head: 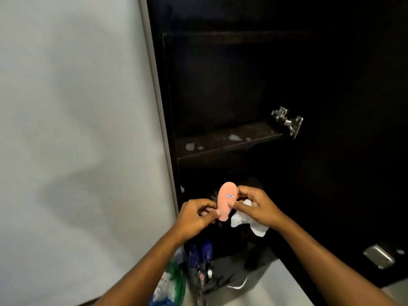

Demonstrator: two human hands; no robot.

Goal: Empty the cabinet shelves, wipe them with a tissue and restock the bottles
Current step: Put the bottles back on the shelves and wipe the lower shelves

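Lighting is uneven: the pale wall [72, 107] is evenly lit and carries a soft diffuse shadow, while the cabinet interior [220, 85] is near black. Wide-angle distortion bends the edges. Foreground detail is soft.

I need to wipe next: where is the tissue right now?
In the head view, the white tissue is bunched in the right hand, low centre, beside the pink bottle both hands hold.

The smooth, matt pink plastic bottle [226, 200] sits between my hands, with crumpled soft white tissue paper [247, 221] beside it. The dark matt wooden cabinet shelf [223, 142] looks smeared; its steel hinge [287, 120] is shiny.
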